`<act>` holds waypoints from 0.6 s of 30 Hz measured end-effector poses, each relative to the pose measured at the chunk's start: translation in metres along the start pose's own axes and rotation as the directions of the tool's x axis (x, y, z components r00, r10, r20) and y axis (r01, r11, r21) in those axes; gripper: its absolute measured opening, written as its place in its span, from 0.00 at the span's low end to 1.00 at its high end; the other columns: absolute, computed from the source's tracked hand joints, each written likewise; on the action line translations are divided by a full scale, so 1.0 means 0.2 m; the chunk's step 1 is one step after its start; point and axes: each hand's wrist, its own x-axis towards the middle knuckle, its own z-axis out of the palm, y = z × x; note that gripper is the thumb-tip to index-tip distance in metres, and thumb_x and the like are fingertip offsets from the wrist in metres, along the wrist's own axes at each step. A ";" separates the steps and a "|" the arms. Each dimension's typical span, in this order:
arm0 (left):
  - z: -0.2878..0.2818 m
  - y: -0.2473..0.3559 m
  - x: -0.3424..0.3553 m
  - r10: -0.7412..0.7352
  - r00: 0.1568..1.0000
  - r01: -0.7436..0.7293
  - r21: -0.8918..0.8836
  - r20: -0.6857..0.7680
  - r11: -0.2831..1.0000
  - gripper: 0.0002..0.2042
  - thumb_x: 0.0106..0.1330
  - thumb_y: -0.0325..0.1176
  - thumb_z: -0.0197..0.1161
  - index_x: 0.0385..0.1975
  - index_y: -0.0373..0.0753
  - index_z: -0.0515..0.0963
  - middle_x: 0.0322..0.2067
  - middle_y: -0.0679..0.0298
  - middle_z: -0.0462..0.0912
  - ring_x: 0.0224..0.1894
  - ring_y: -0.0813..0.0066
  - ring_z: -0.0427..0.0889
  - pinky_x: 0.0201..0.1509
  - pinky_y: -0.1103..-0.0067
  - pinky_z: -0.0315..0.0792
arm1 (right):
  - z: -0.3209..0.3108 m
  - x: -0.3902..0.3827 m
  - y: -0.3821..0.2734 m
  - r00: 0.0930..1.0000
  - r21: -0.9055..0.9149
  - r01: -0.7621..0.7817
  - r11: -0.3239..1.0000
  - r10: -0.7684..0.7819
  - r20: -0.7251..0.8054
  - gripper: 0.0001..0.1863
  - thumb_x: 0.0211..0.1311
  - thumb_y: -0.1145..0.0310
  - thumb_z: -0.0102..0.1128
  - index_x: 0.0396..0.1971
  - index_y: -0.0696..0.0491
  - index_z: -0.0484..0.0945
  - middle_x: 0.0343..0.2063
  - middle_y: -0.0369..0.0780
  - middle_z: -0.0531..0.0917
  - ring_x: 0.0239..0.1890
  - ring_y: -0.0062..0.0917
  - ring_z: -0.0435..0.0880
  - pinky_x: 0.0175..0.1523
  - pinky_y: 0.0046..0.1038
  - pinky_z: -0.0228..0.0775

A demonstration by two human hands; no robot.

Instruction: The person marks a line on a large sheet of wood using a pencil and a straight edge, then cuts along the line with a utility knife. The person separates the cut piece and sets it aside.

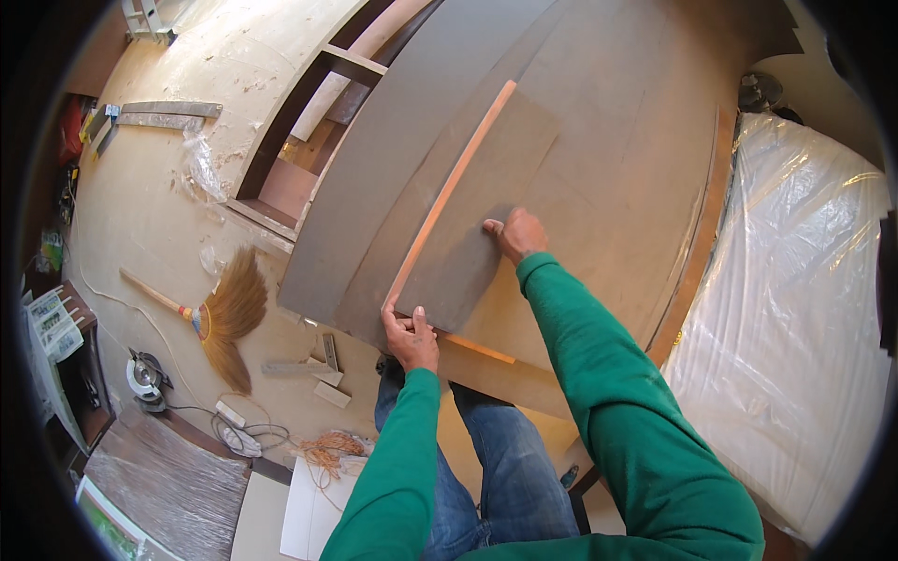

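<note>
A thin, dark brown sheet (472, 201), like laminate, lies at a slant on a large brown panel surface (617, 159). Along its left side runs a narrow orange-brown strip (454, 192). My left hand (412, 344) is closed at the near corner, thumb on top of the sheet and fingers by the strip's end. At the sheet's right edge, my right hand (520, 234) is closed with the thumb lying on the face; its other fingers are partly hidden. A second orange strip (477, 348) shows below the near edge.
On the floor to the left lie a straw broom (224, 318), a circular saw (145, 377), cords and wood offcuts (332, 395). An open wooden frame (281, 178) stands beyond the panel. A plastic-wrapped mattress-like block (786, 309) is at right.
</note>
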 end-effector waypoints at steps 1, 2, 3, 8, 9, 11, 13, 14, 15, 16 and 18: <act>-0.01 -0.04 0.05 0.046 0.999 -0.046 0.006 -0.025 0.999 0.26 0.72 0.23 0.65 0.68 0.44 0.68 0.30 0.66 0.77 0.27 0.78 0.80 0.26 0.79 0.79 | 0.02 0.00 -0.04 1.000 0.000 0.014 1.000 -0.014 0.004 0.37 0.62 0.39 0.71 0.47 0.64 0.82 0.45 0.57 0.87 0.50 0.54 0.86 0.55 0.48 0.78; -0.02 -0.12 0.11 0.089 0.995 -0.088 0.016 -0.054 0.996 0.26 0.71 0.23 0.65 0.68 0.44 0.68 0.32 0.65 0.77 0.28 0.77 0.80 0.27 0.79 0.79 | 0.04 0.03 -0.06 0.997 0.008 0.065 0.998 -0.065 -0.032 0.37 0.62 0.38 0.71 0.46 0.64 0.83 0.45 0.58 0.87 0.50 0.54 0.87 0.55 0.48 0.78; -0.05 -0.21 0.14 0.119 0.990 -0.116 0.033 -0.082 0.993 0.26 0.70 0.23 0.66 0.67 0.44 0.68 0.35 0.65 0.77 0.30 0.76 0.81 0.27 0.78 0.79 | 0.08 0.08 -0.05 0.993 0.010 0.109 0.994 -0.108 -0.057 0.37 0.62 0.38 0.71 0.45 0.64 0.83 0.44 0.58 0.88 0.49 0.54 0.87 0.55 0.49 0.78; -0.05 -0.12 0.08 0.097 0.986 -0.092 0.047 -0.133 0.995 0.23 0.68 0.23 0.69 0.62 0.38 0.71 0.38 0.63 0.76 0.34 0.77 0.81 0.29 0.79 0.81 | 0.16 0.15 0.03 0.987 -0.030 0.128 0.991 -0.124 0.104 0.37 0.61 0.36 0.70 0.38 0.64 0.88 0.39 0.60 0.88 0.48 0.54 0.88 0.54 0.48 0.78; 0.01 -0.01 0.03 -0.007 0.991 -0.011 -0.132 -0.133 0.991 0.22 0.68 0.24 0.69 0.60 0.35 0.71 0.38 0.63 0.77 0.34 0.78 0.82 0.30 0.80 0.82 | 0.14 0.17 0.10 0.988 -0.071 0.131 0.989 -0.124 0.094 0.38 0.61 0.36 0.70 0.40 0.64 0.87 0.41 0.60 0.88 0.49 0.54 0.87 0.54 0.47 0.78; 0.00 0.05 -0.01 -0.074 0.989 0.048 -0.193 -0.130 0.980 0.19 0.69 0.25 0.70 0.57 0.34 0.73 0.37 0.64 0.79 0.34 0.79 0.82 0.29 0.80 0.82 | 0.13 0.22 0.11 0.985 -0.110 0.161 0.981 -0.153 0.083 0.40 0.62 0.35 0.69 0.44 0.65 0.87 0.44 0.60 0.87 0.51 0.53 0.87 0.56 0.46 0.77; -0.02 0.05 -0.05 -0.175 0.981 0.147 -0.271 -0.083 0.951 0.16 0.71 0.30 0.71 0.53 0.32 0.76 0.38 0.62 0.84 0.36 0.79 0.83 0.33 0.80 0.83 | 0.13 0.22 0.09 0.981 -0.121 0.184 0.976 -0.174 0.085 0.41 0.62 0.34 0.68 0.45 0.65 0.86 0.45 0.59 0.87 0.52 0.53 0.86 0.58 0.45 0.77; -0.03 0.03 -0.07 -0.212 0.973 0.175 -0.312 -0.087 0.934 0.16 0.71 0.30 0.71 0.53 0.31 0.77 0.39 0.62 0.85 0.37 0.79 0.84 0.34 0.80 0.83 | 0.14 0.21 0.07 0.979 -0.130 0.189 0.973 -0.177 0.097 0.41 0.62 0.34 0.68 0.46 0.66 0.86 0.46 0.59 0.87 0.53 0.52 0.86 0.58 0.45 0.77; -0.03 0.02 -0.09 -0.247 0.965 0.202 -0.353 -0.088 0.913 0.16 0.72 0.31 0.70 0.53 0.30 0.78 0.41 0.61 0.85 0.38 0.78 0.85 0.35 0.80 0.84 | 0.14 0.21 0.06 0.978 -0.139 0.191 0.972 -0.177 0.110 0.41 0.62 0.34 0.68 0.46 0.66 0.86 0.46 0.59 0.87 0.54 0.52 0.86 0.59 0.44 0.76; -0.01 0.02 -0.12 -0.279 0.957 0.227 -0.398 -0.076 0.889 0.16 0.72 0.32 0.70 0.53 0.30 0.78 0.42 0.61 0.86 0.39 0.78 0.85 0.36 0.80 0.84 | 0.13 0.22 0.06 0.979 -0.153 0.187 0.970 -0.172 0.110 0.41 0.62 0.34 0.68 0.47 0.66 0.85 0.47 0.59 0.87 0.54 0.52 0.86 0.60 0.44 0.76; 0.00 0.03 -0.16 -0.293 0.953 0.238 -0.413 -0.076 0.879 0.18 0.73 0.35 0.70 0.54 0.28 0.78 0.44 0.62 0.87 0.43 0.77 0.86 0.40 0.78 0.85 | 0.14 0.22 0.06 0.978 -0.162 0.205 0.965 -0.195 0.078 0.39 0.63 0.35 0.68 0.45 0.65 0.86 0.47 0.59 0.87 0.53 0.53 0.86 0.58 0.46 0.76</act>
